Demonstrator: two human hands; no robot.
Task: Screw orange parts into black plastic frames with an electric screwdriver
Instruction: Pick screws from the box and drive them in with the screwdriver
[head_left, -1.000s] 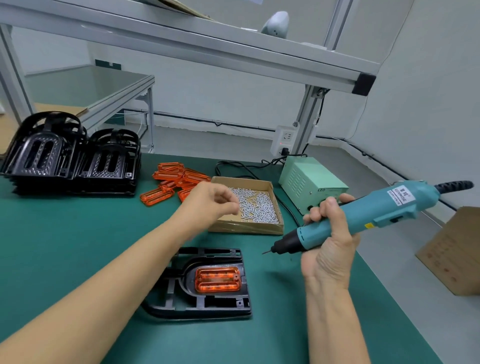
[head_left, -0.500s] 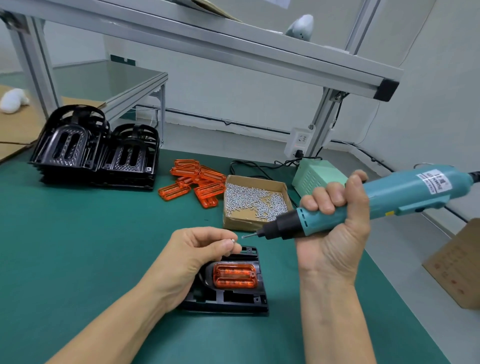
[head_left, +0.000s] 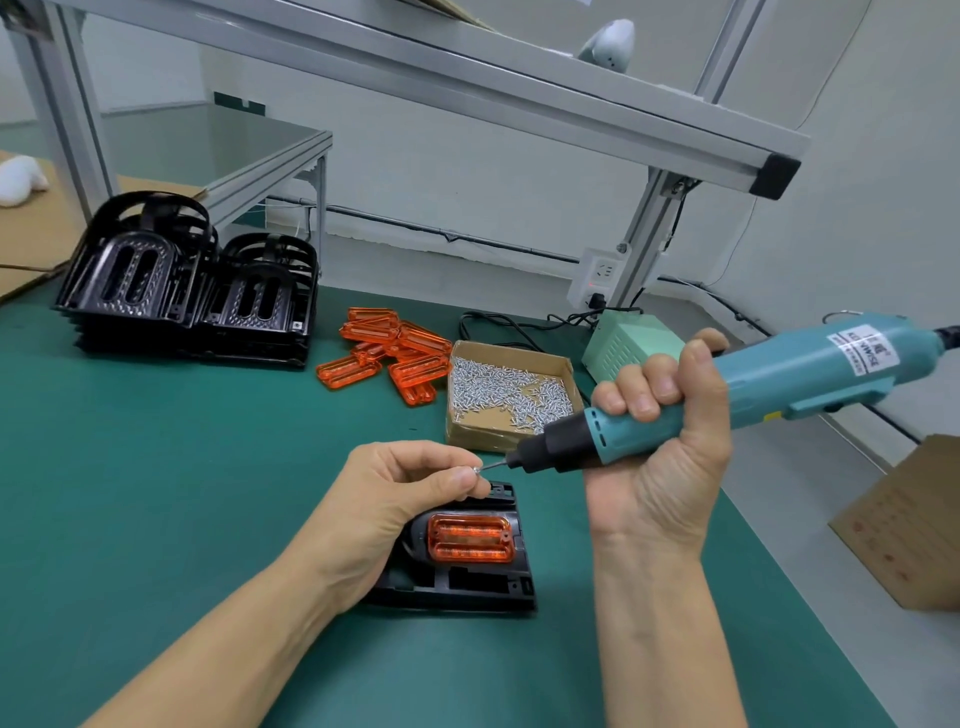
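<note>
Now loading a screw (head_left: 476, 469) onto the bit, pinched in left hand (head_left: 395, 499) fingertips.

Just right of that pinch, tip of electric screwdriver (head_left: 727, 395), clenched in right hand (head_left: 660, 457), long axis slanting down-left toward the screw. Directly beneath left hand, partly covered: black plastic frame (head_left: 467, 587) with orange part (head_left: 470, 538) seated. Probably next: swinging the bit downward to a frame hole.

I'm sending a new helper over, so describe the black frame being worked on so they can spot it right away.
On the green mat, look at the near edge rather than the back-left stack of black frames. The black frame lies flat and alone just below the left hand and the cardboard box of screws. Unlike the stacked ones, it already has an orange part seated in it.
</note>
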